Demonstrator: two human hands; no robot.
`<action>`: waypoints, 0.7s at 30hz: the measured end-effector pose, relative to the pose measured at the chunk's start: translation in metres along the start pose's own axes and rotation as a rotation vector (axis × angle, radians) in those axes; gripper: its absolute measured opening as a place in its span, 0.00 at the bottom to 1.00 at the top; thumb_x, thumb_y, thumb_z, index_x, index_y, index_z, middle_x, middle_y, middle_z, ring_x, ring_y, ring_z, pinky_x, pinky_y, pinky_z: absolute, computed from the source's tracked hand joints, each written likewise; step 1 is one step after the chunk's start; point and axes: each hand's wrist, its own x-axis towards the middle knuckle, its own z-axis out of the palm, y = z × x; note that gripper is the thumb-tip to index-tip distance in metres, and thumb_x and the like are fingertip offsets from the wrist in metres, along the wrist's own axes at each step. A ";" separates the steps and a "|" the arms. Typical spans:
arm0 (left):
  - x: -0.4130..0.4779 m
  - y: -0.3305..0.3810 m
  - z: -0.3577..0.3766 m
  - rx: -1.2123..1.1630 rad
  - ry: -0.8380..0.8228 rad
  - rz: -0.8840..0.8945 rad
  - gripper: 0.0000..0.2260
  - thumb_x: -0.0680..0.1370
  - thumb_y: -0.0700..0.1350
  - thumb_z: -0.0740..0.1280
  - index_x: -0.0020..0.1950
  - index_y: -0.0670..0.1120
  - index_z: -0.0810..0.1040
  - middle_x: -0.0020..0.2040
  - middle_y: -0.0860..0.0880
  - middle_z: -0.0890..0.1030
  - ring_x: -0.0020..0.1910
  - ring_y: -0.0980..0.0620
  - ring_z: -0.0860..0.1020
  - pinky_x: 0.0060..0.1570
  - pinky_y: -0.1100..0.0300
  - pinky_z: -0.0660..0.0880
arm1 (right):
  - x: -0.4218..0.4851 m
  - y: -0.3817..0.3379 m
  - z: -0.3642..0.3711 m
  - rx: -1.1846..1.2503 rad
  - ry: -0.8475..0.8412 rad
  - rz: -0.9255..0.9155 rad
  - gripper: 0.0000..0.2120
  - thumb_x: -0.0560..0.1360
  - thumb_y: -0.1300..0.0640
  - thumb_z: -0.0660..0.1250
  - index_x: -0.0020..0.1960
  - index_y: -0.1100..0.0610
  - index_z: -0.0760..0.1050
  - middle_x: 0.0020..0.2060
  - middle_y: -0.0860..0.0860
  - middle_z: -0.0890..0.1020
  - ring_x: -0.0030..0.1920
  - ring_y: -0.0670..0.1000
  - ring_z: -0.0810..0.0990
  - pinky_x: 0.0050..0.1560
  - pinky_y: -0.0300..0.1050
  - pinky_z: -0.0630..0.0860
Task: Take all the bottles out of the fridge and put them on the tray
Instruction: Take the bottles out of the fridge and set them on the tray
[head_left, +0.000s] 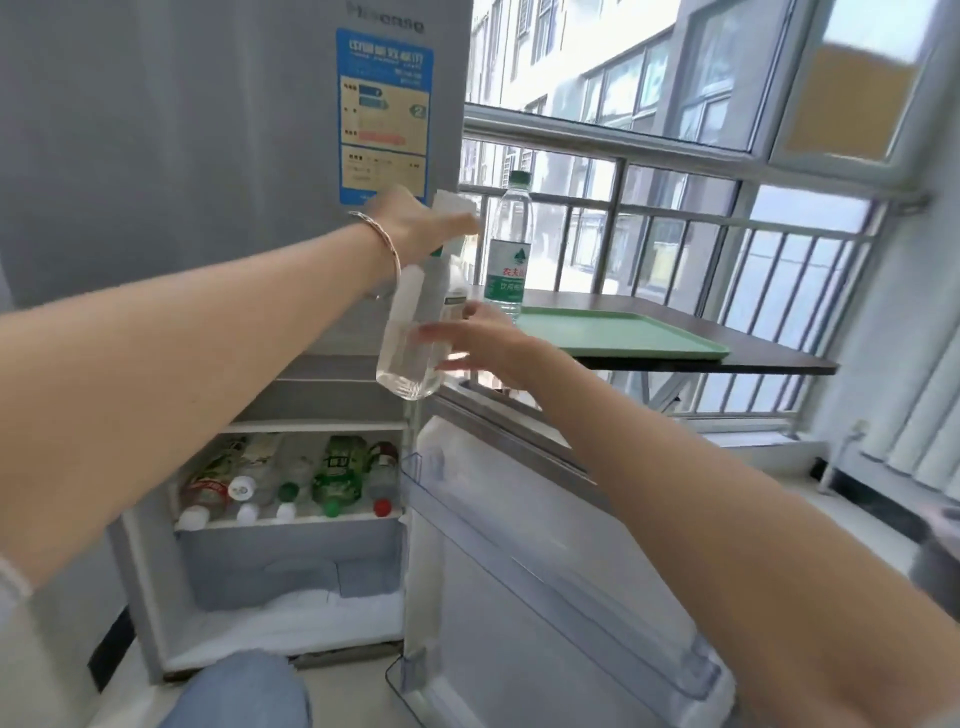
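Note:
My left hand (421, 223) grips a clear water bottle (415, 332) by its top, and the bottle hangs tilted in the air in front of the fridge. My right hand (483, 343) is open with fingers spread, touching the bottle's lower side. A green-labelled bottle (511, 244) stands upright on the left end of the green tray (639, 338). The fridge (208, 182) has its lower door (545, 545) swung open. Several bottles (291, 478) lie on their sides on the shelf inside, caps toward me.
The tray lies on a dark table (769, 343) by a window with metal bars (701, 249). The open door's clear shelves stick out toward me at lower right. My knee in jeans (239, 691) is at the bottom, below the fridge.

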 end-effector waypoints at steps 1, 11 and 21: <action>0.000 0.017 0.004 -0.067 -0.004 0.048 0.24 0.64 0.66 0.72 0.36 0.46 0.73 0.32 0.50 0.73 0.30 0.54 0.71 0.30 0.62 0.66 | -0.007 -0.008 -0.013 0.011 0.060 -0.036 0.15 0.68 0.59 0.77 0.50 0.58 0.74 0.52 0.57 0.82 0.53 0.55 0.83 0.51 0.48 0.82; 0.022 0.061 0.090 -0.349 -0.187 -0.036 0.20 0.81 0.50 0.53 0.63 0.37 0.71 0.46 0.43 0.77 0.42 0.47 0.76 0.51 0.52 0.78 | 0.006 -0.001 -0.121 -0.110 0.708 -0.115 0.31 0.64 0.46 0.79 0.59 0.63 0.76 0.51 0.56 0.83 0.49 0.56 0.84 0.52 0.54 0.82; 0.062 0.016 0.195 -0.399 -0.493 -0.221 0.22 0.83 0.49 0.48 0.71 0.39 0.66 0.63 0.43 0.73 0.60 0.45 0.73 0.60 0.52 0.73 | 0.105 0.061 -0.157 -0.341 0.793 0.119 0.32 0.70 0.41 0.72 0.61 0.65 0.74 0.54 0.60 0.81 0.53 0.60 0.81 0.46 0.49 0.76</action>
